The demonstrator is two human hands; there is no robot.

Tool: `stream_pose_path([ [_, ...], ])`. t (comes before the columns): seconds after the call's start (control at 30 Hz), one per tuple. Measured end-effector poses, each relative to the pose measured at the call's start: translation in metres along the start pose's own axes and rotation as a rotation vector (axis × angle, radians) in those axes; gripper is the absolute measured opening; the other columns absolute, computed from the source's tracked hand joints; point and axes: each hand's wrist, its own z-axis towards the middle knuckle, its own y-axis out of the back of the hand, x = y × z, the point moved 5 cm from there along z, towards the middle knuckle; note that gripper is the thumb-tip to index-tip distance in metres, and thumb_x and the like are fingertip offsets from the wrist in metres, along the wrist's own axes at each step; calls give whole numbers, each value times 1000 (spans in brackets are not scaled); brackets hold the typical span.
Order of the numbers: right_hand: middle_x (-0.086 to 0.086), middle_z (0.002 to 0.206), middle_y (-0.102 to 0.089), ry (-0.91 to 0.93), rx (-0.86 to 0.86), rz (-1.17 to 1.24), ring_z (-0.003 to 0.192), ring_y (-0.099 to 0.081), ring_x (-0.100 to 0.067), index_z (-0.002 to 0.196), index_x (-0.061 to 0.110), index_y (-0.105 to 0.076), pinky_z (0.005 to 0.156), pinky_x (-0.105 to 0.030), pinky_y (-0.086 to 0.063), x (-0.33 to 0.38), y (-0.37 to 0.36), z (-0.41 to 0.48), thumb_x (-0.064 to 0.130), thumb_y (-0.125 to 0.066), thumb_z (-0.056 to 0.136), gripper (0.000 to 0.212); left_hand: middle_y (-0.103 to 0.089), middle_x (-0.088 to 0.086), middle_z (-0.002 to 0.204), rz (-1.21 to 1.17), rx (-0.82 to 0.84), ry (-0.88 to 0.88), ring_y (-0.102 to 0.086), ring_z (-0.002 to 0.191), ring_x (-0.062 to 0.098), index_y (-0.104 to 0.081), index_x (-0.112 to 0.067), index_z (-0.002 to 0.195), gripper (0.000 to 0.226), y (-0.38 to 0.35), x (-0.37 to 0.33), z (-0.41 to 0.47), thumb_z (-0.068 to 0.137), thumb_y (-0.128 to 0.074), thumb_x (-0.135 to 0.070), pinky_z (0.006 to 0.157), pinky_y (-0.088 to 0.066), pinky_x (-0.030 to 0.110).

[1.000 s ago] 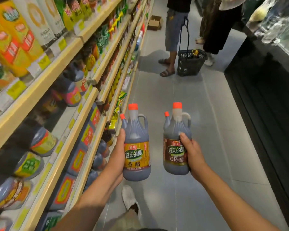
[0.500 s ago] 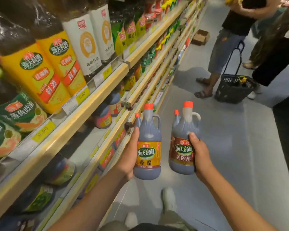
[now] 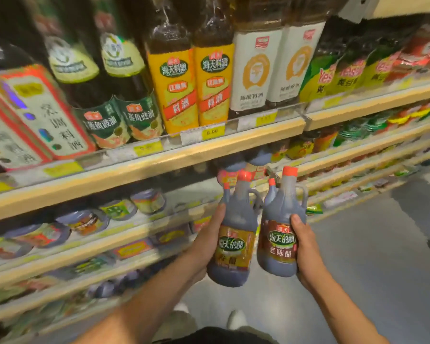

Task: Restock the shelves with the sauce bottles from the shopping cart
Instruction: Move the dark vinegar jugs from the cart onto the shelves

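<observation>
I hold two dark vinegar bottles with orange caps upright in front of the shelves. My left hand [image 3: 206, 247] grips the bottle with the yellow-orange label [image 3: 233, 244] from its left side. My right hand [image 3: 305, 247] grips the bottle with the dark red label [image 3: 278, 242] from its right side. The two bottles stand side by side and almost touch, level with the second shelf [image 3: 144, 224], which holds similar dark bottles lying back in the shade. The shopping cart is not in view.
The top shelf [image 3: 159, 160] carries tall cooking-wine and soy bottles with yellow price tags on its edge. Lower shelves [image 3: 85, 276] hold more bottles. Grey floor [image 3: 370, 256] stretches to the right. My shoes [image 3: 236, 319] show below.
My view has turned left, from along the aisle to facing the shelves. Both hands kept their bottles and brought them closer together and nearer the shelf. The people and basket have left the view.
</observation>
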Motion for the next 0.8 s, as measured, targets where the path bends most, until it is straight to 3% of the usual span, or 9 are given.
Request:
stream_pose_path([
  [0.17,-22,111,-73,-90,153,-41,101,-69,-41,122,6,-66,93,-55,-54,-10,-18,14,75,-84,43,107,-77,10,110,-101,-191,-69,-75,96,28,-61,-27,130,59,21,15,-22,91,-45,-68,83,-62,42],
  [0.23,-29,114,-69,-145,223,4,101,-66,-45,127,1,-62,91,-58,-53,-13,-29,16,71,-87,42,113,-77,10,109,-154,-265,-106,-75,94,28,-62,-26,129,57,27,18,-33,92,-45,-66,83,-61,42],
  [0.33,-33,123,-63,-210,371,42,105,-62,-47,134,0,-55,93,-63,-50,-17,-47,12,68,-87,47,115,-74,19,114,-229,-301,-122,-72,93,35,-62,-23,132,70,34,25,-46,84,-50,-72,87,-58,50],
  [0.5,-29,120,-66,-268,621,-34,104,-66,-43,130,6,-58,90,-56,-56,-24,-72,5,56,-91,53,97,-72,25,113,-260,-298,-144,-72,92,37,-65,-15,127,75,48,31,-65,90,-41,-75,82,-61,47],
  [0.73,-27,113,-70,-270,739,-219,99,-69,-41,128,3,-59,91,-54,-55,-34,-101,24,41,-84,66,77,-68,22,125,-247,-378,-275,-69,108,41,-55,-17,139,76,72,33,-78,96,-33,-74,85,-58,48],
  [0.8,-26,112,-71,-274,763,-244,98,-70,-40,127,4,-60,89,-54,-56,-36,-111,31,42,-86,65,77,-67,25,124,-267,-382,-314,-70,102,41,-58,-14,135,73,75,30,-83,98,-31,-70,82,-60,48],
])
